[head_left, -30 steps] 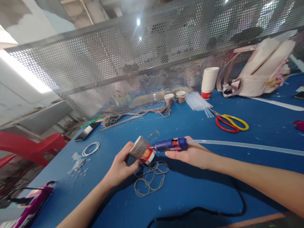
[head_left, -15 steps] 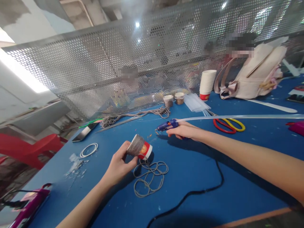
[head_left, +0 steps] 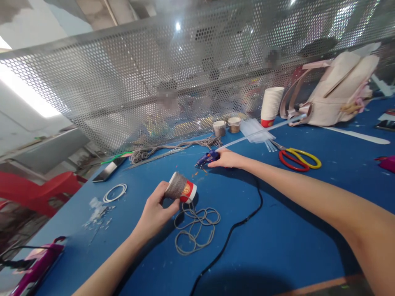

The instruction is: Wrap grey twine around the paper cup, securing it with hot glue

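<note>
My left hand (head_left: 160, 207) grips a paper cup (head_left: 191, 191) that lies tilted on its side, its rim end wrapped in grey cord and its red and white base facing right. From the cup, loose grey cord (head_left: 197, 230) trails in loops onto the blue table. Farther off, my right hand (head_left: 226, 158) is closed around a blue hot glue gun (head_left: 210, 157), whose nozzle points left, close to the tabletop. A long clear glue stick (head_left: 256, 133) sticks out of the gun's back. My fingers partly hide the gun's handle.
Behind the hands are a bundle of grey cord (head_left: 142, 155), two small cord-wrapped cups (head_left: 219, 128), a stack of paper cups (head_left: 272, 105) and scissors (head_left: 300, 159). A backpack (head_left: 331, 92) leans by the perforated screen (head_left: 123, 82). A black cable (head_left: 230, 234) crosses the table (head_left: 293, 238).
My right hand has moved left with the glue gun, and the glue stick now slants up to the right. The left hand and cup have hardly moved.
</note>
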A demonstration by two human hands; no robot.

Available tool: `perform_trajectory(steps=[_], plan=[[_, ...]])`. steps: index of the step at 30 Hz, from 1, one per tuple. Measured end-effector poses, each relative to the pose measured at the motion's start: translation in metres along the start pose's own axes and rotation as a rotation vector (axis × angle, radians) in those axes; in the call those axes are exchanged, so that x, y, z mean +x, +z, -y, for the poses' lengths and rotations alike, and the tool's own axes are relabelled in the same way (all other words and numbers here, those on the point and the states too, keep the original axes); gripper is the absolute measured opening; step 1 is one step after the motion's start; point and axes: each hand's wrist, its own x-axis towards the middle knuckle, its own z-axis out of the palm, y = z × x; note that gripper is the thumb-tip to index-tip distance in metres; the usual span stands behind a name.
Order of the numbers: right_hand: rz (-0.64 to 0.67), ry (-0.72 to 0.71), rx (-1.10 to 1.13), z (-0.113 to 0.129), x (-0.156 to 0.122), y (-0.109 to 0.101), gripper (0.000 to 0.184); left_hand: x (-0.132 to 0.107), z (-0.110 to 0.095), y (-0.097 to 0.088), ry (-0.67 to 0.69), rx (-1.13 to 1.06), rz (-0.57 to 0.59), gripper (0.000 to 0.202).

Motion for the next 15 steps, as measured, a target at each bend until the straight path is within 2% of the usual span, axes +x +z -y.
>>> perform_trajectory(steps=[3,5,7,8,10,12,13,15], plan=[[-0.073,0.023,-0.026,-0.006,-0.014,-0.003,0.035,0.000,0.001,0.000,-0.033,0.001,-0.007,0.005],[-0.189,0.071,-0.068,-0.009,-0.030,-0.006,0.040,0.000,0.001,0.000,-0.055,0.006,-0.019,0.005],[-0.338,0.121,-0.133,-0.007,-0.051,-0.007,0.031,0.000,0.000,0.001,-0.051,0.022,-0.033,0.005],[-0.369,0.125,-0.147,-0.004,-0.062,-0.006,0.025,0.000,-0.001,0.002,-0.037,0.032,-0.041,0.005],[-0.253,0.077,-0.051,0.009,-0.081,0.001,0.021,-0.002,-0.004,0.004,0.007,0.060,-0.055,0.006],[-0.107,-0.016,0.169,0.028,-0.094,0.016,0.013,-0.004,-0.008,0.006,0.056,0.098,-0.076,0.005],[-0.051,0.006,0.307,0.037,-0.097,0.026,0.011,-0.005,-0.010,0.007,0.077,0.120,-0.089,0.005],[0.026,0.147,0.632,0.056,-0.098,0.046,0.030,-0.008,-0.014,0.008,0.124,0.170,-0.125,0.004]])
